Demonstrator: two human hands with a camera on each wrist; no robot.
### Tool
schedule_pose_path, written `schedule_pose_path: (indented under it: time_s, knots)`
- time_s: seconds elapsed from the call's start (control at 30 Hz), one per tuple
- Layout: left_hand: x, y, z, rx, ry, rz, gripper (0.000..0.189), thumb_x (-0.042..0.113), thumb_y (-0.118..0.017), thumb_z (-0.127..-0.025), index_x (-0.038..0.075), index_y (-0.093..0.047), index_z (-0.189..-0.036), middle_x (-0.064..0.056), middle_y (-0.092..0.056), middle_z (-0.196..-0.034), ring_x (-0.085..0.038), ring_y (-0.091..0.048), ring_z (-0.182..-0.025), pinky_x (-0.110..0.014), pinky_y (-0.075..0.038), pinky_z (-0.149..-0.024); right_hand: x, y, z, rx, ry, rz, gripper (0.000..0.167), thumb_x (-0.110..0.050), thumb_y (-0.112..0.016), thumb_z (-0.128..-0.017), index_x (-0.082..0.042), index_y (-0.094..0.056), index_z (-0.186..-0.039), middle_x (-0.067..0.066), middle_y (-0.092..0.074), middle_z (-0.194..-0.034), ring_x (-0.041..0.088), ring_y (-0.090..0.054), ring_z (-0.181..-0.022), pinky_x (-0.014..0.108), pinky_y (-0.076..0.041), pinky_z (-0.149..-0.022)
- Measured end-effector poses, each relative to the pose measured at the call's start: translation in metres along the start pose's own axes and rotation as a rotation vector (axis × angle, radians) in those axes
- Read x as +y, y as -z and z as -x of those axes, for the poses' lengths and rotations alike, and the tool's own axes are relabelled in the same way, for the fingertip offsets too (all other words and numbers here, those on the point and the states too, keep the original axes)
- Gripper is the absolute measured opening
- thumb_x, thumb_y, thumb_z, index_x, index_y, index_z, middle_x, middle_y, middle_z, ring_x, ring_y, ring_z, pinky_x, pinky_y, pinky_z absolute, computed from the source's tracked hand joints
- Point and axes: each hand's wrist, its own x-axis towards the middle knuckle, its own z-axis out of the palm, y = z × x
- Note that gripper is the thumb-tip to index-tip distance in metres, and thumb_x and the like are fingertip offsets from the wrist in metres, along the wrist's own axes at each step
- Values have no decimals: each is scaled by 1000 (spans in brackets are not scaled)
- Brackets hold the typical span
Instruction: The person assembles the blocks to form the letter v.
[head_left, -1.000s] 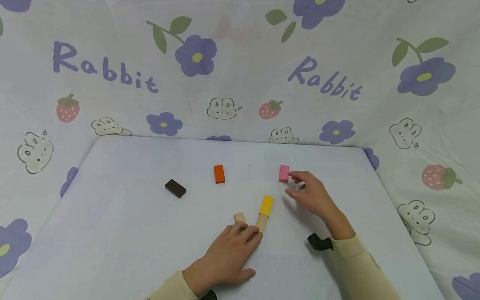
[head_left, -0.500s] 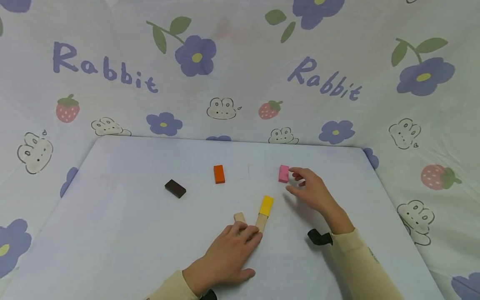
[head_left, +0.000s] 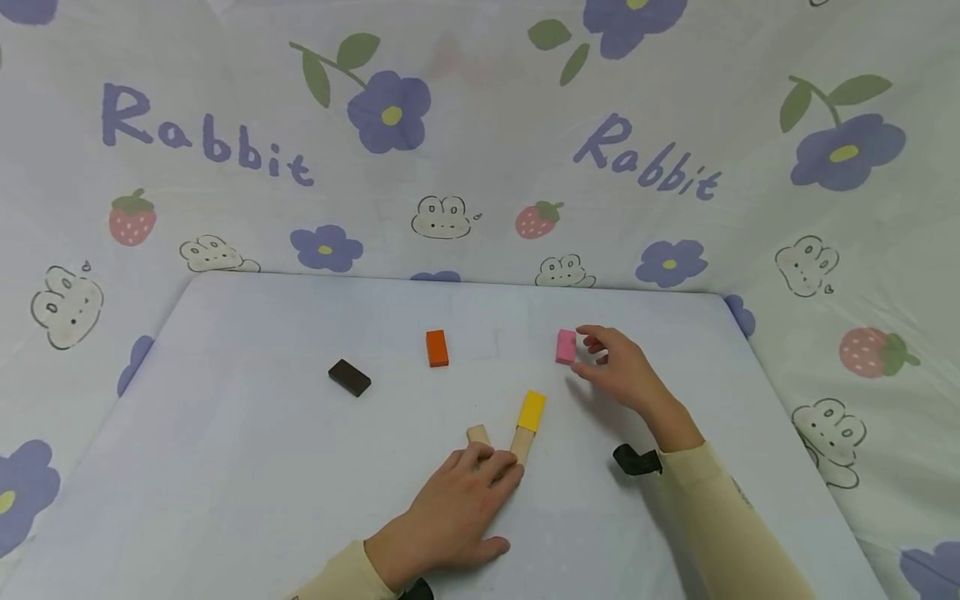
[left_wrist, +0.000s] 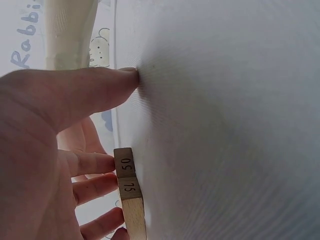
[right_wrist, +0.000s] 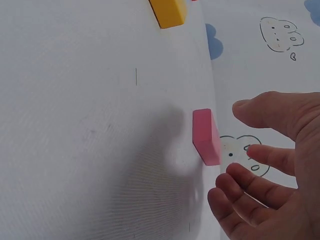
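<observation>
My left hand (head_left: pixel 461 504) lies palm down, its fingertips resting on plain wooden blocks. In the left wrist view these show as a block marked 50 (left_wrist: pixel 124 161) and one marked 75 (left_wrist: pixel 130 187); the thumb touches the tabletop apart from them. Beyond the fingers, a wooden piece (head_left: pixel 477 434) sticks out on the left and another (head_left: pixel 523 444) on the right, with a yellow block (head_left: pixel 532 411) at its far end. Thumb and fingers spread, my right hand (head_left: pixel 626 371) hovers just right of a pink block (head_left: pixel 566 347), holding nothing. In the right wrist view that block stands on the table.
An orange block (head_left: pixel 437 348) and a dark brown block (head_left: pixel 349 377) lie farther left on the white tabletop (head_left: pixel 225 483). Behind the table's back edge hangs a cloth (head_left: pixel 480 150) printed with flowers and rabbits. Black wrist mounts (head_left: pixel 636 460) stick out from the sleeves.
My right hand has moved slightly away from me and to the left, closer alongside the pink block. The left hand and the blocks look unmoved; the whole view has shifted a little.
</observation>
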Motion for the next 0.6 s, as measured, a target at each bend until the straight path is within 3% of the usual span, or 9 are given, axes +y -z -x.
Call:
schedule_pose_path:
  time_s: [0.6]
  knots:
    - [0,3,1,17,-2,4,81,58,-81,-91,16,-57,-156,2,-50,-153,-23,-44,-134,-42,-45,-110,4,-1,-15,-27,0,-3,65,-12,-79,-98,1,-52,-155,26,-61,-136,43,-63,-119,57,-53,-104]
